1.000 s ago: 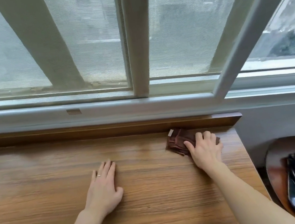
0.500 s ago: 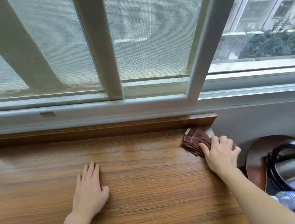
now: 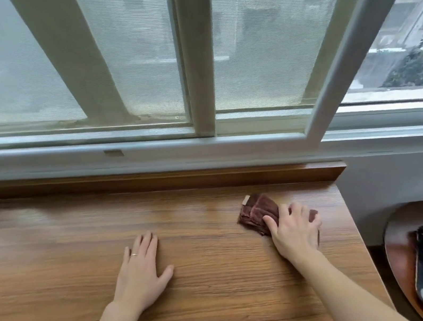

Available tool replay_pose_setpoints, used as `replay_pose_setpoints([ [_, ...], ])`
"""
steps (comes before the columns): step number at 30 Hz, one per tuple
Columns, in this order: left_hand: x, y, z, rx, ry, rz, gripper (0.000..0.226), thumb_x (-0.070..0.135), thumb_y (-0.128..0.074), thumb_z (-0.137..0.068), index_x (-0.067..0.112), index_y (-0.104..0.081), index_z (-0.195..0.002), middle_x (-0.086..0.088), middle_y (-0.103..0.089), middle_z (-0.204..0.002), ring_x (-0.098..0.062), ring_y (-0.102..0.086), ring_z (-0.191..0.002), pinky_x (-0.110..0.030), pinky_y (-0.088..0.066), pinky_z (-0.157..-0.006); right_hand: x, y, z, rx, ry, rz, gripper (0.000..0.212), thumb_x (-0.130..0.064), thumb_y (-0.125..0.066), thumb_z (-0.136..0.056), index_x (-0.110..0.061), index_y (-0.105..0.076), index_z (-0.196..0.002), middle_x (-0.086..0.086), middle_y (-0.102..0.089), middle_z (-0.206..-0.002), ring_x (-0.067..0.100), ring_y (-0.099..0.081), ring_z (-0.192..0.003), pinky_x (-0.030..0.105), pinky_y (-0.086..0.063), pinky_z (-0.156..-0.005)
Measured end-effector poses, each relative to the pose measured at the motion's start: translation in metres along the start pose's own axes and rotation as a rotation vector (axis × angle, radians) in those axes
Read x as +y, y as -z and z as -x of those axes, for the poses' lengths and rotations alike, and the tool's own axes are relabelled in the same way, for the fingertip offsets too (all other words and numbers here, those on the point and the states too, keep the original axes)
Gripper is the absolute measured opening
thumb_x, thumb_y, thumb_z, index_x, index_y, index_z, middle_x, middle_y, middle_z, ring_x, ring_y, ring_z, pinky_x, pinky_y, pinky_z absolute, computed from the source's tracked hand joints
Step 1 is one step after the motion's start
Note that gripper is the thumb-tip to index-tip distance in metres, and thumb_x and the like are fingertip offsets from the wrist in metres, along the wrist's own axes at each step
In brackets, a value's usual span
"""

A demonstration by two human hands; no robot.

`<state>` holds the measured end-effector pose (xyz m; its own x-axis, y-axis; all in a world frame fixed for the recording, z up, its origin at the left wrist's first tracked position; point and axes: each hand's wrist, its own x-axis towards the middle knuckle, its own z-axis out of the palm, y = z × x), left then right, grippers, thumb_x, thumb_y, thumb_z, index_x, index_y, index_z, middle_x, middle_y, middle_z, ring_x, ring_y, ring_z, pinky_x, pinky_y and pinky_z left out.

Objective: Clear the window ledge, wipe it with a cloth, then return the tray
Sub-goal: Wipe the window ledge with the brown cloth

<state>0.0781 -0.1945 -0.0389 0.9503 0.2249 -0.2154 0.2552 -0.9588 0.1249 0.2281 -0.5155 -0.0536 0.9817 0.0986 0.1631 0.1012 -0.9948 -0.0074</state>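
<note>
A wood-grain ledge (image 3: 55, 270) is filling the lower frame under a screened window (image 3: 137, 60). The left hand (image 3: 142, 270) is lying flat, released; the right hand (image 3: 295, 233) is pressing a brown cloth (image 3: 258, 212), its pale tag unreadable, at centre right.

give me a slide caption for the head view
Right hand presses a brown cloth on the wooden ledge; left hand rests flat.

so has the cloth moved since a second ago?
Yes. The cloth has slid back from the raised back strip toward the person, under the right hand.
</note>
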Motion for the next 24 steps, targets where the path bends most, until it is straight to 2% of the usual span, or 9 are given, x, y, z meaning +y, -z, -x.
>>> replay_pose_setpoints([
  [9,-0.079,0.003,0.023,0.026,0.041,0.027,0.101,0.079,-0.019,-0.075,0.015,-0.022,-0.154,0.0,-0.012,-0.162,-0.017,-0.006,-0.15,-0.04,-0.007,-0.12,-0.151,0.004,0.026,0.036,0.193,-0.057,0.055,-0.061,-0.034,-0.086,-0.014,-0.062,-0.088,0.014,-0.055,-0.092,0.034,-0.049,-0.085,0.056,-0.04,-0.077],
  [15,-0.117,0.004,0.031,0.044,0.073,0.031,0.102,0.079,-0.026,-0.075,0.01,-0.034,-0.15,-0.004,-0.024,-0.159,-0.02,-0.016,-0.149,-0.046,-0.015,-0.119,-0.232,0.004,0.037,0.012,0.27,-0.103,0.052,-0.062,-0.035,-0.084,-0.016,-0.061,-0.088,0.012,-0.055,-0.092,0.033,-0.049,-0.084,0.054,-0.04,-0.077],
  [24,-0.136,0.003,0.033,0.047,0.086,0.028,0.108,0.082,-0.026,-0.072,0.01,-0.027,-0.152,-0.003,-0.02,-0.161,-0.019,-0.012,-0.149,-0.045,-0.012,-0.12,-0.309,0.007,0.061,0.02,0.392,-0.146,0.053,-0.064,-0.036,-0.085,-0.018,-0.062,-0.092,0.01,-0.057,-0.095,0.03,-0.05,-0.086,0.052,-0.041,-0.077],
])
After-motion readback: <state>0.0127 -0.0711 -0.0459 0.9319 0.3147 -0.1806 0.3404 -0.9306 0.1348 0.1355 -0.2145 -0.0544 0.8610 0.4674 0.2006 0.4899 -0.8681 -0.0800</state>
